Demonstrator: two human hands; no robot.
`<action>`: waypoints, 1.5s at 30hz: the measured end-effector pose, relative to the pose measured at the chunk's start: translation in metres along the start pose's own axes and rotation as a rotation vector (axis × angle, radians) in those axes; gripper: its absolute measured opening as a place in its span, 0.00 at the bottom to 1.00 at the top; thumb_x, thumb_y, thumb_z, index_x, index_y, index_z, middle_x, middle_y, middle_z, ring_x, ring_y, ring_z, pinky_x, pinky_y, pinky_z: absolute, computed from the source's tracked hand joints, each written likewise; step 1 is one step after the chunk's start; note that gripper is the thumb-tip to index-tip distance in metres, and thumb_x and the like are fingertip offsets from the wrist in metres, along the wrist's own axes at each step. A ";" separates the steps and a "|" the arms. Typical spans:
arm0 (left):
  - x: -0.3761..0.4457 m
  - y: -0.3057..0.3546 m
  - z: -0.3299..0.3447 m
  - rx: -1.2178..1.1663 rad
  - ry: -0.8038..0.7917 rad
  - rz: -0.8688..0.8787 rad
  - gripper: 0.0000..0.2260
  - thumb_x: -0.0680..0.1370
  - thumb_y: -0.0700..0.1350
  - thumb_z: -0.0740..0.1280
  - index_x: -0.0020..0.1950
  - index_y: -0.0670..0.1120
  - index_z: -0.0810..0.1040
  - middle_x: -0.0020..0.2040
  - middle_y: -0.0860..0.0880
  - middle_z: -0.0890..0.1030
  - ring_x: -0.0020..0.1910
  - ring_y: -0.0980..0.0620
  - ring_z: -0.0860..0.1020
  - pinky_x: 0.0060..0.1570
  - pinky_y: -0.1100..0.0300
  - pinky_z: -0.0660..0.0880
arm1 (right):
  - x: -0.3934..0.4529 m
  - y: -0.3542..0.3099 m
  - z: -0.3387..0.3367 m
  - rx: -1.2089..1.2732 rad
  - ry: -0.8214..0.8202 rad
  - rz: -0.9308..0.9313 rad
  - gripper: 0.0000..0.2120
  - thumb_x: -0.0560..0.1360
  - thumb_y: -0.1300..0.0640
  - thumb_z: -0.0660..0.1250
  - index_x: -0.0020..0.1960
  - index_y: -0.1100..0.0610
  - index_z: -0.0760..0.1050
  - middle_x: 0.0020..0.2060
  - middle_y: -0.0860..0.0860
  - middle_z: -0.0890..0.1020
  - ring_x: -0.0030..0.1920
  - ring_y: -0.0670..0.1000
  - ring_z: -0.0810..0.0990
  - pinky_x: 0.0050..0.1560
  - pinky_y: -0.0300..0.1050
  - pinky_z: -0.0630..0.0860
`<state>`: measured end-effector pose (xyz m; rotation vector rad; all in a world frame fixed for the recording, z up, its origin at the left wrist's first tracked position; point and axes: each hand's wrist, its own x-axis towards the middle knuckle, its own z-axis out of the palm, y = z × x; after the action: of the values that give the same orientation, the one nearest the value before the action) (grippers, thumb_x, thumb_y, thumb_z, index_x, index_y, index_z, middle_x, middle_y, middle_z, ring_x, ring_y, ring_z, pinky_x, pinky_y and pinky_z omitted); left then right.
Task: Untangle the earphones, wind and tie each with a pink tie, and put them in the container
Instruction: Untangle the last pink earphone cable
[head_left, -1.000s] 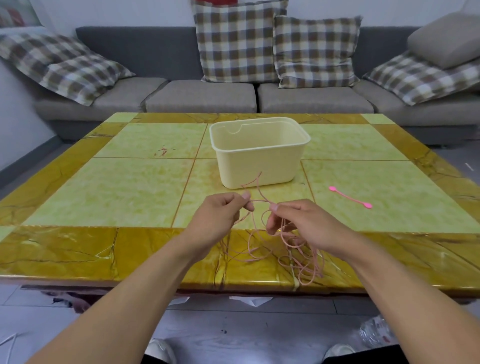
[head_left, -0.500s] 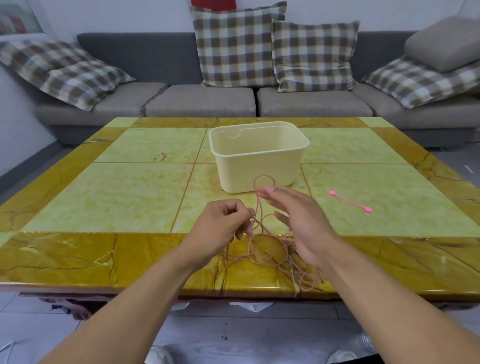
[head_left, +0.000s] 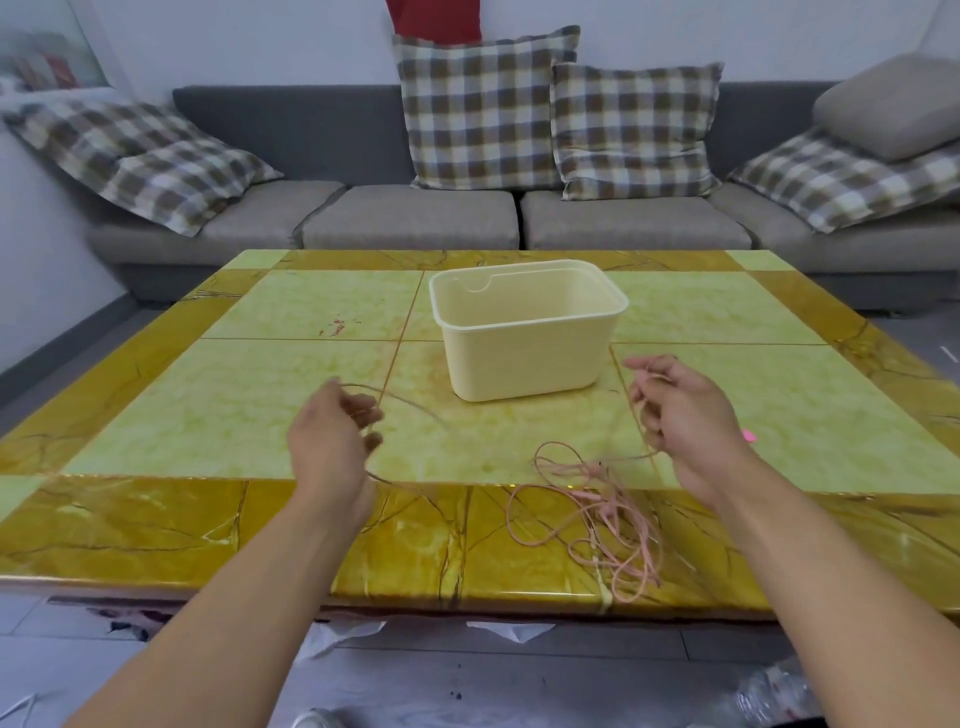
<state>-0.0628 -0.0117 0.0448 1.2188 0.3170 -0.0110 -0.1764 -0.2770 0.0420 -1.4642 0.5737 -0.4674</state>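
Observation:
A tangle of thin pink earphone cable (head_left: 597, 514) lies on the table's near edge, right of centre. My left hand (head_left: 332, 441) is raised at the left with curled fingers round one blurred strand that trails down towards the tangle. My right hand (head_left: 685, 415) is raised at the right and pinches another strand that runs down to the tangle. A cream plastic container (head_left: 524, 353) stands open and looks empty, behind and between my hands. Only the tip of a pink tie (head_left: 748, 435) shows past my right hand.
The yellow-green tiled table (head_left: 234, 405) has a glossy amber border. A grey sofa (head_left: 415, 223) with checked cushions stands behind it. Crumpled plastic and paper scraps lie on the floor (head_left: 519, 675) under the near edge.
My hands have pulled apart, left hand going left and right hand going right, each drawing a strand with it. The tangle has spread out on the table's edge.

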 end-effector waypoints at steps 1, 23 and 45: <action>0.006 0.003 -0.004 -0.033 0.075 0.040 0.12 0.84 0.49 0.59 0.43 0.47 0.74 0.36 0.51 0.79 0.35 0.55 0.77 0.35 0.59 0.71 | 0.002 0.006 -0.003 -0.154 -0.010 -0.007 0.11 0.84 0.63 0.61 0.55 0.54 0.81 0.39 0.51 0.77 0.30 0.46 0.66 0.26 0.39 0.59; -0.050 0.001 0.008 0.290 -0.873 -0.135 0.12 0.72 0.54 0.71 0.45 0.45 0.86 0.29 0.52 0.60 0.24 0.58 0.58 0.23 0.64 0.50 | -0.045 -0.002 0.049 -0.587 -0.464 -0.403 0.09 0.81 0.43 0.61 0.51 0.44 0.79 0.64 0.34 0.76 0.70 0.37 0.68 0.72 0.44 0.63; -0.037 -0.008 0.019 -0.134 -0.627 -0.213 0.15 0.87 0.43 0.53 0.69 0.46 0.75 0.30 0.52 0.60 0.26 0.57 0.56 0.24 0.63 0.54 | -0.047 0.019 0.042 -0.871 -0.513 -0.169 0.08 0.80 0.47 0.68 0.56 0.40 0.84 0.24 0.33 0.78 0.22 0.44 0.71 0.28 0.38 0.68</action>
<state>-0.0949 -0.0382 0.0522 0.9860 -0.1032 -0.5383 -0.1880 -0.2134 0.0270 -2.3746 0.2300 0.0768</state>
